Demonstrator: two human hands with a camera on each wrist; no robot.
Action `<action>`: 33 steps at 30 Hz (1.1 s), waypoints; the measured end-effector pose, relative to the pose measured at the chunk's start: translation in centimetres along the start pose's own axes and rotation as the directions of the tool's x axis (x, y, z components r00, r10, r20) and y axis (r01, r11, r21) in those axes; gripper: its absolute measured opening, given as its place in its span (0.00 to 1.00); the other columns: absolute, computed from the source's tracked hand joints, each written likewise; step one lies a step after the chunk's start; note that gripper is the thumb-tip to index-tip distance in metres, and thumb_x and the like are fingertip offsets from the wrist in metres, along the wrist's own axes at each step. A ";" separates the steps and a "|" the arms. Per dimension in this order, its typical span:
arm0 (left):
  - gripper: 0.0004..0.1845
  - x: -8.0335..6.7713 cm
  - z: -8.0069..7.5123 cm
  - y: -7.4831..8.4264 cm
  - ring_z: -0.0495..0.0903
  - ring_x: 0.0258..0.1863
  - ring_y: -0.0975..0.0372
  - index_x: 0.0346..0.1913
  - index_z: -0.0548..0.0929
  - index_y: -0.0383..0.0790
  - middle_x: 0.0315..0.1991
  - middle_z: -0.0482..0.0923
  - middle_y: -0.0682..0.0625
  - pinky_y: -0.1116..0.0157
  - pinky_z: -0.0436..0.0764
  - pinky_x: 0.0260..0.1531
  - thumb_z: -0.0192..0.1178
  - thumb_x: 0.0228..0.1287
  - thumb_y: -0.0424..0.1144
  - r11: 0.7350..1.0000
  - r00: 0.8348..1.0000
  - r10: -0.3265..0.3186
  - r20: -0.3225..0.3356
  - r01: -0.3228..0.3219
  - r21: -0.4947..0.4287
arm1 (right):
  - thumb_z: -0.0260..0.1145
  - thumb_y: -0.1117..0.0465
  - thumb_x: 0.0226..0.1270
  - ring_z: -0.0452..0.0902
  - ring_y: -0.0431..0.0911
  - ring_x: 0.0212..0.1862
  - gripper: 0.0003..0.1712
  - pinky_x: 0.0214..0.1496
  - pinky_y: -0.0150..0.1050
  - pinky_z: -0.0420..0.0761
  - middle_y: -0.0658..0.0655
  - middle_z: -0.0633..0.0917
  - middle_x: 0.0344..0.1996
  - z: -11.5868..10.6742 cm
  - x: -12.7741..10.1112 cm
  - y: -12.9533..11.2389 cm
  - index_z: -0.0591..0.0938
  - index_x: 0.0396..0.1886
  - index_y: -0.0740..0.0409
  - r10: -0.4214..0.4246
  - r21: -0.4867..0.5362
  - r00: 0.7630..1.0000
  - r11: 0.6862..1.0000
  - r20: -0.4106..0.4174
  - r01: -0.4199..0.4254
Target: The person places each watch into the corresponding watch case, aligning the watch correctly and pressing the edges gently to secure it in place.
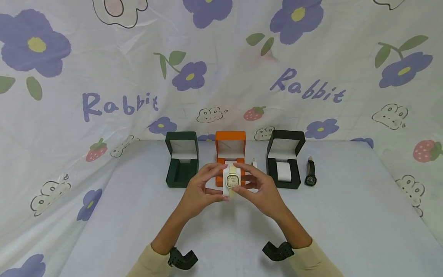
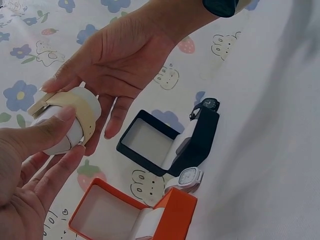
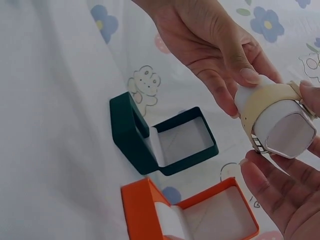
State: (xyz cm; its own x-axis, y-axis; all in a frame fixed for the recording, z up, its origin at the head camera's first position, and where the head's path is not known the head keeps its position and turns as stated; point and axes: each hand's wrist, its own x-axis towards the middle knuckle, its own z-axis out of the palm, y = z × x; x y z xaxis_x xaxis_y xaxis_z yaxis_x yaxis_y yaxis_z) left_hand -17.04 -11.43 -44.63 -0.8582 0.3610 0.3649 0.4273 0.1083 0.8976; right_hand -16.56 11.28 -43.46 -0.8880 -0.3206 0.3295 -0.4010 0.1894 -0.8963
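Head view: holding a cream-strapped watch (image 1: 233,181), wrapped about its white cushion (image 1: 225,189), up over the bench (image 1: 138,219), in front of the orange box (image 1: 230,135). Gripped from both sides by left hand (image 1: 200,192) and right hand (image 1: 263,192), with the grip curled in at thumbs and fingertips, spread only to the width of cushion and strap (image 3: 264,96). Could slide off or twist askew on the cushion from pulling at a slack strap; cannot tell about the fastening at the buckle (image 3: 258,144). Could also knock the orange box or the white watch (image 2: 189,176) beside it if lowered blind behind both hands.
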 end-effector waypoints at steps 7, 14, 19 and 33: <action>0.44 -0.1 0.0 0.0 0.72 0.67 0.55 0.71 0.75 0.62 0.66 0.70 0.56 0.60 0.89 0.39 0.79 0.51 0.33 1.000 1.000 -0.004 -0.001 0.004 0.001 | 0.75 0.60 0.65 0.83 0.48 0.52 0.34 0.53 0.48 0.86 0.51 0.82 0.59 0.0 0.1 0.0 0.76 0.70 0.46 0.014 -0.003 1.000 1.000 0.006 -0.014; 0.44 -0.1 -0.2 -0.1 0.72 0.67 0.54 0.71 0.75 0.62 0.66 0.70 0.56 0.60 0.89 0.40 0.79 0.51 0.33 1.000 1.000 -0.012 0.004 0.012 0.002 | 0.81 0.62 0.57 0.80 0.52 0.57 0.46 0.55 0.53 0.85 0.52 0.77 0.64 -0.3 -0.1 0.1 0.71 0.74 0.41 -0.006 0.010 0.996 1.000 0.086 0.005; 0.43 -0.2 -0.5 -0.2 0.72 0.66 0.53 0.71 0.75 0.58 0.66 0.70 0.55 0.60 0.88 0.41 0.79 0.51 0.31 1.000 1.000 -0.015 0.008 0.015 0.000 | 0.82 0.66 0.53 0.78 0.55 0.60 0.54 0.56 0.56 0.83 0.52 0.74 0.68 -0.6 -0.1 0.2 0.66 0.78 0.44 -0.028 0.043 0.986 0.999 0.167 0.021; 0.43 -0.4 -0.9 -0.3 0.76 0.63 0.53 0.71 0.76 0.59 0.66 0.71 0.55 0.59 0.88 0.41 0.79 0.52 0.32 1.000 1.000 -0.016 0.019 0.016 -0.010 | 0.81 0.66 0.53 0.80 0.53 0.58 0.51 0.59 0.51 0.83 0.52 0.75 0.67 -0.2 0.0 0.6 0.69 0.76 0.45 -0.033 -0.003 0.990 0.999 0.138 0.034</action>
State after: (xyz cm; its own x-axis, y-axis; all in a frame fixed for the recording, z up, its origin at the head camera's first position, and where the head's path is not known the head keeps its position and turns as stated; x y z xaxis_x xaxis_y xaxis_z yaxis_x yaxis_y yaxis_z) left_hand -17.11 -12.41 -44.83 -0.8594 0.3767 0.3457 0.4103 0.1046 0.9060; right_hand -16.81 11.62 -43.96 -0.8346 -0.4520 0.3151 -0.4316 0.1809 -0.8837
